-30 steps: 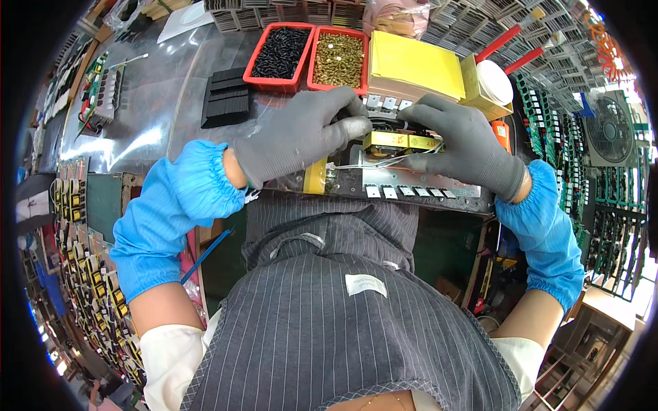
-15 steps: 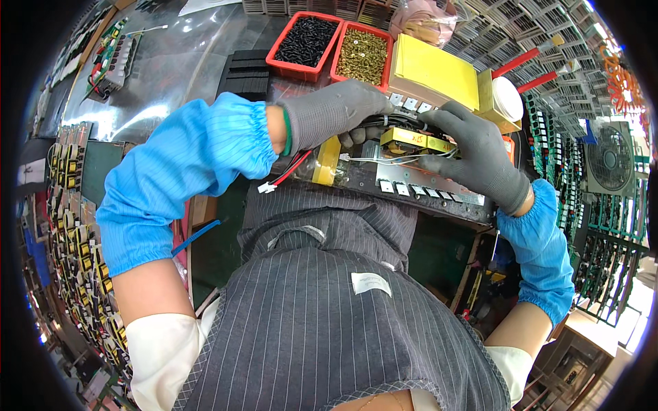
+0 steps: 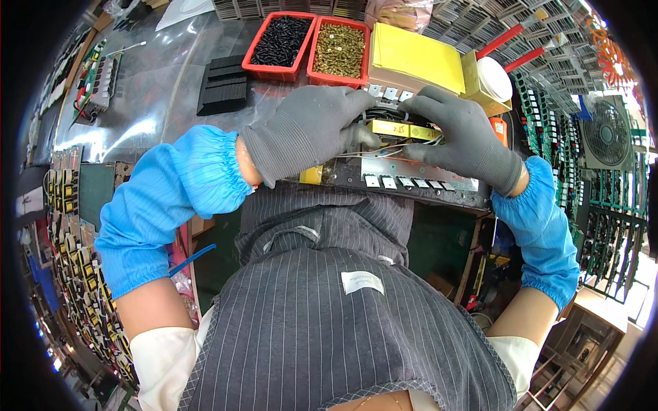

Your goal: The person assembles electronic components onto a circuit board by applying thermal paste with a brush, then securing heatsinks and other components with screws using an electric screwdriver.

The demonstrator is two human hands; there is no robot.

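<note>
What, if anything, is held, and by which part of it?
It cannot be told: the left hand and right hand flank the yellow component; contact is unclear.

grey gloves [image 3: 298, 130] | blue oversleeves [image 3: 181, 175] | white sleeves [image 3: 163, 363] | pinstriped apron [image 3: 295, 329]

1. We count two gloved hands, one left hand [image 3: 308, 129] and one right hand [image 3: 471, 140].
2. We see two blue sleeve covers [image 3: 195, 171], one per arm.
3. Between the hands we make out two yellow strips [image 3: 391, 129].
4. We count six small tabs [image 3: 388, 182] in the near row and three showing in the far row.
5. We find two red bins [image 3: 336, 80], one of black screws [image 3: 279, 41], one of brass-colored screws [image 3: 339, 51], too many to count.
6. We see one yellow paper pile [image 3: 415, 56], one white roll [image 3: 495, 79], two red handles [image 3: 500, 41] and one fan [image 3: 606, 133].
</note>
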